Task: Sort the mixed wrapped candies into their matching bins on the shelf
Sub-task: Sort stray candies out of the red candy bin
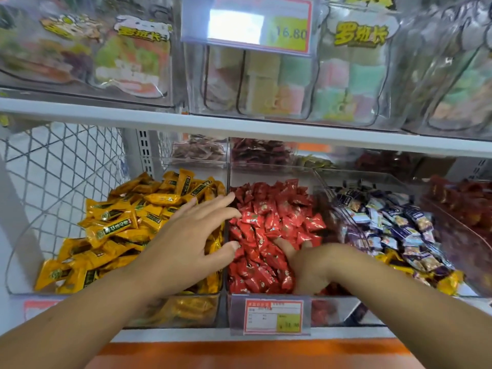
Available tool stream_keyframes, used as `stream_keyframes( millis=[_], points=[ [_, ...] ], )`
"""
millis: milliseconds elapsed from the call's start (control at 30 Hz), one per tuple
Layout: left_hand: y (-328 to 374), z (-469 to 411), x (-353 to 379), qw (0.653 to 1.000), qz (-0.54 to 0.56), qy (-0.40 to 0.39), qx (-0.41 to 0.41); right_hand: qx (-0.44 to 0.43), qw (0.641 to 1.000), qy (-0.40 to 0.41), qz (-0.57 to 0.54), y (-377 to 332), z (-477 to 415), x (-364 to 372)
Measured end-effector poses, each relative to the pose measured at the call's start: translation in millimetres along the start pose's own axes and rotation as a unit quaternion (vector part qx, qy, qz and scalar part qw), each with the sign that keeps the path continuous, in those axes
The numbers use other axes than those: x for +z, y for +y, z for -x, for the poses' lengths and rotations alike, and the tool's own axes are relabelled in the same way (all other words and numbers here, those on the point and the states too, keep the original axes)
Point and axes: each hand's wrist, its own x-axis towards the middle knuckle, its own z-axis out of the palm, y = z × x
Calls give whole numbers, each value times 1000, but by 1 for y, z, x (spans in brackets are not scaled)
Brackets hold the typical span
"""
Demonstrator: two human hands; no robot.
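Three clear bins stand side by side on the lower shelf. The left bin holds yellow wrapped candies. The middle bin holds red wrapped candies. The right bin holds purple and white candies, with a few yellow candies mixed in at its front. My left hand hovers with fingers spread over the divide between the yellow and red bins, holding nothing. My right hand is dug into the red candies; its fingertips are buried, and whether they hold a candy is hidden.
A price tag hangs on the front of the middle bin. Another bin of red packets stands at the far right. Smaller bins sit behind. The white upper shelf carries clear jars of sweets and overhangs the bins. Wire mesh closes the left side.
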Motion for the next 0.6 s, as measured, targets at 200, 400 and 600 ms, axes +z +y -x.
stream_keyframes(
  millis=[200, 400, 600],
  points=[
    [2, 0, 1, 1000, 9, 5, 1, 35, 978, 61, -195, -7, -4, 17],
    [3, 0, 1, 1000, -2, 7, 3, -21, 864, 172, -473, 7, -12, 8],
    [5, 2, 0, 1000, -3, 10, 3, -136, 715, 200, -656, 2, -1, -35]
  ],
)
